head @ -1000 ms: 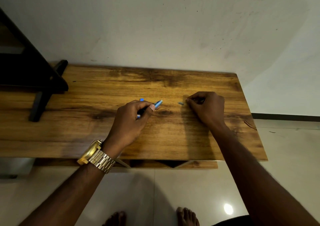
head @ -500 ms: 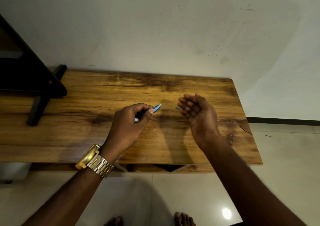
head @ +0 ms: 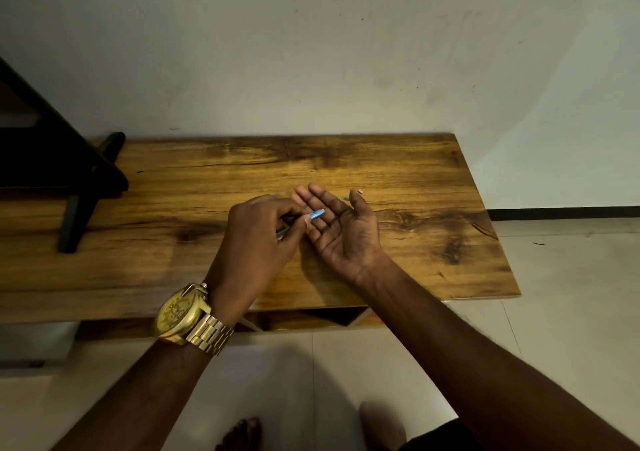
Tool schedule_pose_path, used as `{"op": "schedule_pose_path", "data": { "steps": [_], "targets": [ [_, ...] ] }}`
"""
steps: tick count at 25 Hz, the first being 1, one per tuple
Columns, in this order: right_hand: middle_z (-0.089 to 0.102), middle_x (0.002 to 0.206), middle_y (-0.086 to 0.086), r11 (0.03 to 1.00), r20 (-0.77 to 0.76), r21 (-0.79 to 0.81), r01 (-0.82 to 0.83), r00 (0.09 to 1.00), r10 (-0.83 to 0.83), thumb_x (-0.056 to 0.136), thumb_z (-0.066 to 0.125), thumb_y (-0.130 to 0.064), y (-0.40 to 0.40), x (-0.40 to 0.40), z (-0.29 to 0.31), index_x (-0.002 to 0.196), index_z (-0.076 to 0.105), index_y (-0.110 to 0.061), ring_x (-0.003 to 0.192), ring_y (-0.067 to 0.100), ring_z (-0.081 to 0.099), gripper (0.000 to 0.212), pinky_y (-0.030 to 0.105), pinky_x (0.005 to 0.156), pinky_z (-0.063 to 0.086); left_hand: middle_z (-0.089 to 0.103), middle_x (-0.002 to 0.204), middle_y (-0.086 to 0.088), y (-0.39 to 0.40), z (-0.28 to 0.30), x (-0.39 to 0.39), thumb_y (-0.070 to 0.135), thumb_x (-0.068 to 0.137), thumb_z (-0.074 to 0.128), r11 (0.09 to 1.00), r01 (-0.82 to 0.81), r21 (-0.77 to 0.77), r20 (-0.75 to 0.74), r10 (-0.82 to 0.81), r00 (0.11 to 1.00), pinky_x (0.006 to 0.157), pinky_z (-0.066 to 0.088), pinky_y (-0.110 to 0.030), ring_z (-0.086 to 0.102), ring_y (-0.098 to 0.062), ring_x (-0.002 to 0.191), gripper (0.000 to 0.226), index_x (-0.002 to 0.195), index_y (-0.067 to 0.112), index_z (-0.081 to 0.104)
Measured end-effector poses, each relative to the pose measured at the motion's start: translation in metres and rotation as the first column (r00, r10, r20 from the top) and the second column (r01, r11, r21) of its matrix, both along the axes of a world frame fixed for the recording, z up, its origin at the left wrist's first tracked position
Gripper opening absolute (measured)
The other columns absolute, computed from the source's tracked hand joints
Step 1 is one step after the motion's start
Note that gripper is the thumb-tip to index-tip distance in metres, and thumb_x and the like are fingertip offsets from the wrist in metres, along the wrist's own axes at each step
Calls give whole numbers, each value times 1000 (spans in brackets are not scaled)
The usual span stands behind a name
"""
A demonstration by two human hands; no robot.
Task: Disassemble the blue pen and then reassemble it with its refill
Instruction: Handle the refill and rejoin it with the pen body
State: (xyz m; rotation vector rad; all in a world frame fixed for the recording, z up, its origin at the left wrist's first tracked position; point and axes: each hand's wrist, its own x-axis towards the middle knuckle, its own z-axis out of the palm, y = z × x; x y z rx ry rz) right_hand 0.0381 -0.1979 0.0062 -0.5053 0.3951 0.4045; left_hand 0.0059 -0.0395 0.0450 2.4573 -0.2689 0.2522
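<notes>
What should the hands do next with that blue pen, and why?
Probably tip the blue plastic pen barrel so its refill slides out: the left hand pinches it with its end over the right hand, held palm-up and open above the wooden table.

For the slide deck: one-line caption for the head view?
Left hand grips blue pen, tip over open right palm, above wooden table.

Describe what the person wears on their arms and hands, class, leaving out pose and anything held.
Both forearms are bare, with no sleeves or gloves showing. The left wrist carries a gold-coloured wristwatch with a round gold dial and a metal link bracelet. The right hand and wrist carry nothing; no rings show on the fingers.
</notes>
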Motion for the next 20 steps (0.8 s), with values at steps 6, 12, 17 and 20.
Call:
{"op": "schedule_pose_path", "data": {
  "steps": [6,12,17,20],
  "targets": [
    [75,120,26,943,58,-330,-49,996,72,110,57,-20,8,-1,-1,118,73,3,95,27,76,29,33,82,65,84,89,10,-4,-21,7,36,98,78,870,-290,-398,-337,155,929,82,63,-24,80,-4,84,12,103,28,85],
    [84,95,5,411,177,-911,16,917,356,103,72,-29,-10,-4,2,105,81,-12,87,16,82,19,35,81,67,86,94,-4,-4,-34,24,24,94,83,562,-519,-644,-510,190,839,71,65,-22,85,-15,88,20,110,12,82],
    [85,87,-2,297,174,-954,48,894,413,90,88,-25,-13,-5,9,99,84,-17,79,10,82,12,31,73,68,86,97,-9,-5,-41,31,23,91,86,572,-486,-660,-507,138,851,75,64,-25,86,-19,89,24,110,8,82],
    [83,82,-6,129,157,-985,112,892,424,86,91,-26,-20,3,4,96,84,-20,73,3,80,13,20,68,64,85,90,-3,1,-34,34,28,91,86,728,-397,-559,-396,186,899,71,64,-22,84,-13,79,20,104,14,84]
  ]
}}
